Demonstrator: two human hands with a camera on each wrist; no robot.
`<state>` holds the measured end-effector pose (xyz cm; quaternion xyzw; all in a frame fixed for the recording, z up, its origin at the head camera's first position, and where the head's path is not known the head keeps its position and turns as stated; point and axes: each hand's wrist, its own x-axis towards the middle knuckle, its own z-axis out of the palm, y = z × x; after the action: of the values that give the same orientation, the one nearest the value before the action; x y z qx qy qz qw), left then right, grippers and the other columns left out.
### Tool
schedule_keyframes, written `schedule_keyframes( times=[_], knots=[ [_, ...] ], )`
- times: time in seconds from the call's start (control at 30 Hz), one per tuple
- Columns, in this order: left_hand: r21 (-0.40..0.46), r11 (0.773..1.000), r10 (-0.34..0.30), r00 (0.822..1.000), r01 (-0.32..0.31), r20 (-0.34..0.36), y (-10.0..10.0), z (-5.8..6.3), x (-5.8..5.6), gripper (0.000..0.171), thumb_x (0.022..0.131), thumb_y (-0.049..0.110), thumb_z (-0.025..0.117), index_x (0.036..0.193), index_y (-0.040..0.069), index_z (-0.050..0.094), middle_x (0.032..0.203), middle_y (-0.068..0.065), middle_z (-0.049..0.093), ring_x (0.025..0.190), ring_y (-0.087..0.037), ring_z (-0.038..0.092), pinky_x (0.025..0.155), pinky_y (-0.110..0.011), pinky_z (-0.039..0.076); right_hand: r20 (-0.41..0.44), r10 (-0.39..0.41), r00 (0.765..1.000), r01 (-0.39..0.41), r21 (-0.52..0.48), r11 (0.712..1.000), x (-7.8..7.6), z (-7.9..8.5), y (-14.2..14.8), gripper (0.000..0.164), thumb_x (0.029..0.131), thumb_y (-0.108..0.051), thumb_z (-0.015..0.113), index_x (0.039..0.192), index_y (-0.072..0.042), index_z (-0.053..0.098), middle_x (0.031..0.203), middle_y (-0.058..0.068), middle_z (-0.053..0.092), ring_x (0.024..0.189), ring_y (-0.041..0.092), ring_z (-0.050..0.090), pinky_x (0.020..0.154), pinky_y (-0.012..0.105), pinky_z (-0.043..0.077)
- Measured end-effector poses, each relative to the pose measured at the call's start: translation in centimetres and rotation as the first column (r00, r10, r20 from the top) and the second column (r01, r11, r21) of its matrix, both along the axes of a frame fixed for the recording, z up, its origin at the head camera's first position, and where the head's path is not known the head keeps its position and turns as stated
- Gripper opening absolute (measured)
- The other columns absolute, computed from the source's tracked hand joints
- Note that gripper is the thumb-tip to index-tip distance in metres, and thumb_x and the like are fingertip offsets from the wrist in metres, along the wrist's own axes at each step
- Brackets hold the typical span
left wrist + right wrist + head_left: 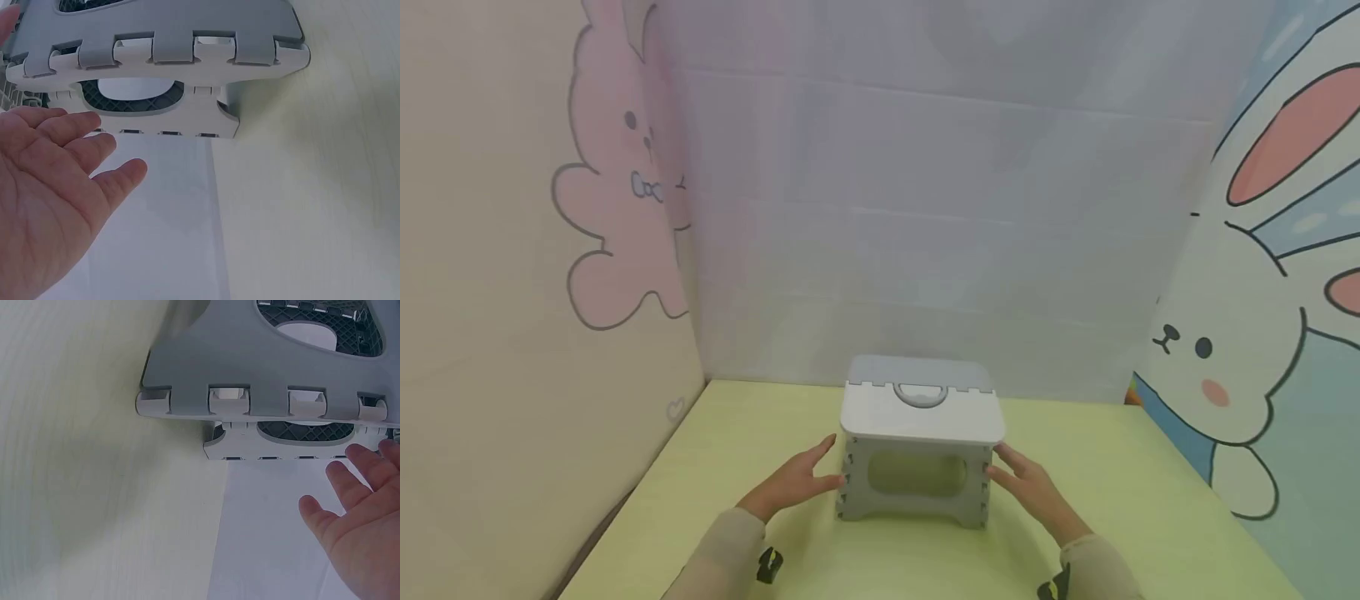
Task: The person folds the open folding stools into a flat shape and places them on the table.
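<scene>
A folding step stool (pixel 922 417) with a white and pale grey top stands unfolded on its legs, its front panel (pixel 917 504) facing me. A curved carry handle (pixel 922 398) is set in the middle of the top. My left hand (pixel 792 485) is at the stool's left side, fingers spread and the thumb by the front edge. At the right side, my right hand (pixel 1036 492) has its fingers extended, the thumb over the front edge. In the left wrist view, the left palm (pixel 44 194) holds nothing. The right palm (pixel 369 531) is bare too. Whether the fingertips touch the stool is unclear.
The stool stands on a pale yellow table (pixel 760 425). Behind it hangs a plain whitish curtain (pixel 925 208). Fabric walls with cartoon rabbits border the left (pixel 617 208) and right (pixel 1247 350) of the table.
</scene>
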<state>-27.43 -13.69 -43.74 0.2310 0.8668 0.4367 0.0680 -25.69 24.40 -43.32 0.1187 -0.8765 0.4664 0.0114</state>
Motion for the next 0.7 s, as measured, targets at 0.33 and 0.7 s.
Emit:
schedule_keyframes(
  times=[0.33,0.7],
  knots=[
    [0.082,0.997,-0.004,1.0,0.005,-0.003,0.9,0.1,-0.8,0.078,0.091,0.022,0.065,0.144,-0.015,0.02,0.15,-0.031,0.022,0.136,-0.048,0.021,0.107,-0.058,0.022,-0.006,-0.012,1.0,0.012,-0.061,0.998,-0.7,0.0,-1.0,0.06,0.095,-0.019,0.058,0.141,0.011,0.034,0.143,0.027,0.037,0.134,0.045,0.03,0.107,0.058,0.024],
    [0.189,0.982,-0.032,0.999,0.029,0.009,2.4,0.0,-1.5,0.076,0.092,0.019,0.065,0.142,-0.018,0.021,0.148,-0.034,0.022,0.136,-0.048,0.022,0.106,-0.057,0.026,0.034,-0.088,0.996,0.091,-0.13,0.987,-1.2,-0.3,-1.6,0.056,0.094,-0.019,0.06,0.137,0.011,0.041,0.14,0.028,0.041,0.131,0.046,0.035,0.104,0.057,0.03]
  ],
)
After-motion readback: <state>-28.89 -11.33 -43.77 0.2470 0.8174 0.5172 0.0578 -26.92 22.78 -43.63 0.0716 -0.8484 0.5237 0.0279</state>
